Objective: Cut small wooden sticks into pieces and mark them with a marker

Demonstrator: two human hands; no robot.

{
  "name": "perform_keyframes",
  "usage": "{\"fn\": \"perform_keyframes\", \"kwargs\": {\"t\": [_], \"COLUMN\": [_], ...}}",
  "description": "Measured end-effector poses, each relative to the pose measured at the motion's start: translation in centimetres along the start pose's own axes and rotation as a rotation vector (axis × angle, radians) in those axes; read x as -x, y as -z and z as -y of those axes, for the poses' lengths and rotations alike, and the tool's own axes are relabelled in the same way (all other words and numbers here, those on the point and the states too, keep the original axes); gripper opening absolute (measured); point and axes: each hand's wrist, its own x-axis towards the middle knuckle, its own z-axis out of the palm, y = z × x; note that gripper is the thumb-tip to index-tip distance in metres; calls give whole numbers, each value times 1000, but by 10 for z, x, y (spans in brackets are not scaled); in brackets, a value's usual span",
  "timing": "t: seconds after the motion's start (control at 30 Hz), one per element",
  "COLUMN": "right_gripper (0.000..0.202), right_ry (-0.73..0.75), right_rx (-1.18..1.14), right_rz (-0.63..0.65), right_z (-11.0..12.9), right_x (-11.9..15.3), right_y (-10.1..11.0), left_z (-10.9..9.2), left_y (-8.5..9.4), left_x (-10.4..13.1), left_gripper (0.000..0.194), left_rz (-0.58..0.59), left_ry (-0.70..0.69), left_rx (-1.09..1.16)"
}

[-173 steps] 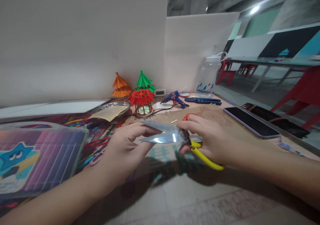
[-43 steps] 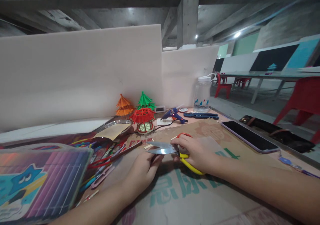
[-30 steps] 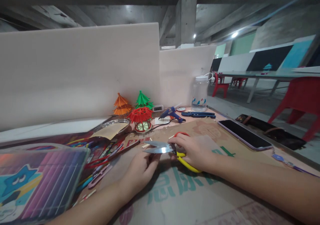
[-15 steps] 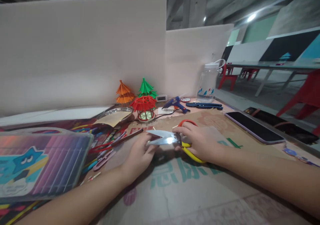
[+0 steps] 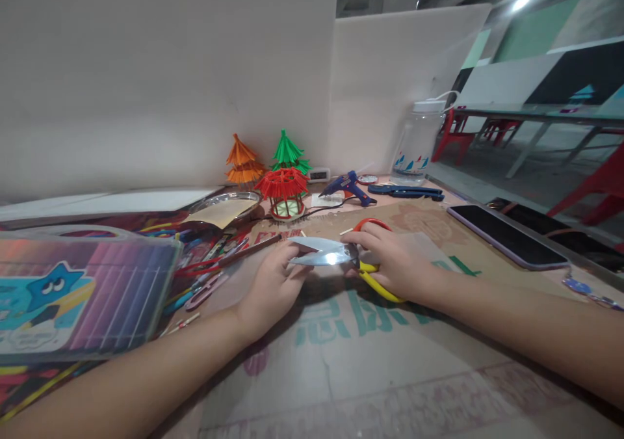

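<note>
While tall white panels (image 5: 170, 88) close off the back, we see the bench (image 5: 550, 279) in front of them, with a wide sheet of brown cardboard (image 5: 351, 380), printed in green and red, lying flat on it. At the left we have a clear marker case (image 5: 121, 296) with a blue star on its label, resting over a jumble of colourful odds and ends. Over the cardboard we find the right hand (image 5: 392, 257), its fingers clamped on the handles of the scissors (image 5: 326, 257), one red and one yellow, with the blades spread and pointing left. The left hand (image 5: 273, 289) is at the blade tips, its thumb and index finger close to them; we cannot tell whether its fingers are apart or pinching something. On the right we make out a clear bottle (image 5: 412, 143), upright near the panels, and a phone (image 5: 507, 237) lying face up near the bench edge. At the back we see a red-roofed model (image 5: 281, 192) in front of a green one (image 5: 287, 153), with an orange one (image 5: 241, 162) to their left. Nearby we spot a shiny metal tray (image 5: 251, 203), a blue glue gun (image 5: 348, 187) on its side and a dark blue hand tool (image 5: 407, 192). Smallest for us is a pale stick end (image 5: 346, 231) beside the right hand.
</note>
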Motion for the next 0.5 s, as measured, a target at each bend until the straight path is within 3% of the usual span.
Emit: {"fn": "perform_keyframes", "kwargs": {"t": [0.5], "right_gripper": [37], "right_ry": [10], "right_rx": [22], "right_rz": [-15], "right_z": [-2], "right_x": [1], "right_y": [-2], "left_z": [-7], "left_y": [3], "left_x": [-4], "left_gripper": [15], "left_rz": [-4], "left_ry": [-4], "left_rx": [-33]}}
